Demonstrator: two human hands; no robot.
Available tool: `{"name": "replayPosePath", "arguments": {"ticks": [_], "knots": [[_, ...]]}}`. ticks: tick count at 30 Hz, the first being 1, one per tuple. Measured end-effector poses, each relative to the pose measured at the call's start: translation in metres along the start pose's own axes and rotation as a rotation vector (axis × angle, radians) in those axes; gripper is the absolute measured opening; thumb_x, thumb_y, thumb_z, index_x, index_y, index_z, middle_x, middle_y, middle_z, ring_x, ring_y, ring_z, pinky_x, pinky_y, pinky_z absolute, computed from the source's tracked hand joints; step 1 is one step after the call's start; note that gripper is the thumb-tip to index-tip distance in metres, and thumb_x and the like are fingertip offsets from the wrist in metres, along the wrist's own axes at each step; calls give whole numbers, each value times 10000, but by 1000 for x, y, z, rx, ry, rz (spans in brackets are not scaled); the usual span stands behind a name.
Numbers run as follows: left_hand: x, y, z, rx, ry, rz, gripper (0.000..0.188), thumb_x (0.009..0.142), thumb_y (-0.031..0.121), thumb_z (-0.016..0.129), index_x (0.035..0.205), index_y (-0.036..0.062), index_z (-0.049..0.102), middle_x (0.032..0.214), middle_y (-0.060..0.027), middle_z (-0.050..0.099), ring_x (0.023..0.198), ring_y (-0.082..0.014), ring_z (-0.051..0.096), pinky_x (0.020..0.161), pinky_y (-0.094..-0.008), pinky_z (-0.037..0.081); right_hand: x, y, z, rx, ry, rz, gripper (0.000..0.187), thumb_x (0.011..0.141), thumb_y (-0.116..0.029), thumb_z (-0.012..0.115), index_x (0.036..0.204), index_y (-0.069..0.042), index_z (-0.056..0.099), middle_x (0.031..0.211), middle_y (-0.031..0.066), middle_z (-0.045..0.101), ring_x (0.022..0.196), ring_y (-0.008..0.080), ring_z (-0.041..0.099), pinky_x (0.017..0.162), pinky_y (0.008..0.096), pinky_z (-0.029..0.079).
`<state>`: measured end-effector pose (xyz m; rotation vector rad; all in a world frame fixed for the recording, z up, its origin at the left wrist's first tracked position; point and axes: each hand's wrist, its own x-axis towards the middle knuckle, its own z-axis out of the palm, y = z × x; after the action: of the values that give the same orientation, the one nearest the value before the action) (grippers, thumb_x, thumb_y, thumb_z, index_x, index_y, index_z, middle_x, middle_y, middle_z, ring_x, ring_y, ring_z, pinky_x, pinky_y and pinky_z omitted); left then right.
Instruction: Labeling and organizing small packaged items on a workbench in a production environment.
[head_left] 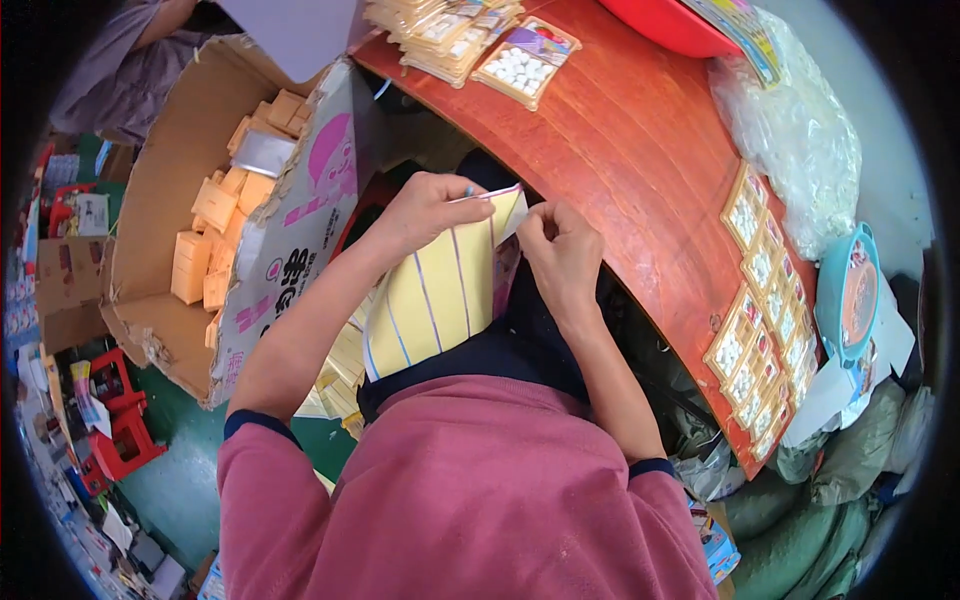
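Observation:
A pale yellow sheet (pixel 437 293) with thin purple and blue lines, like the backing of a sticker sheet, slants over my lap. My left hand (pixel 432 208) grips its upper edge between thumb and fingers. Close beside it, my right hand (pixel 563 250) is closed in a pinch at the sheet's upper right edge, where a pale flap (pixel 510 213) lifts between the hands. The fingertips hide how much of the flap is held.
A large open carton (pixel 160 220) at left holds many orange boxes (pixel 215 205). On the red-brown table (pixel 620 130) lie clear packs of white pieces (pixel 520 70), with more packs (pixel 745 350) at right. A plastic bag (pixel 795 130), blue basket (pixel 848 295) and red stools (pixel 122 430) stand around.

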<state>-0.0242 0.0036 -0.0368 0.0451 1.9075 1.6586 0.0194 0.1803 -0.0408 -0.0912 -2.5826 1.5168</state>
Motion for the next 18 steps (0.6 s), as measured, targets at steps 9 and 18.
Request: {"name": "replayPosePath", "arguments": {"ticks": [9,18], "knots": [[6,-23,-11,-106,-45,-81,176,869,158,598,905,-7,648,779,-14,631,667,-65,572,597,-205,442,8,21,-5,-168,-124,-761,290,813,-104,551,1088,-15,583,1206,194,534,1087,352,539,856,376,496],[13,-23,-14,-116,16,-81,230,866,176,618,969,-28,648,768,-46,658,633,-91,603,584,-219,473,-15,35,-49,-206,-208,-749,124,800,-130,530,871,-37,569,926,132,585,867,296,593,663,367,496]]}}
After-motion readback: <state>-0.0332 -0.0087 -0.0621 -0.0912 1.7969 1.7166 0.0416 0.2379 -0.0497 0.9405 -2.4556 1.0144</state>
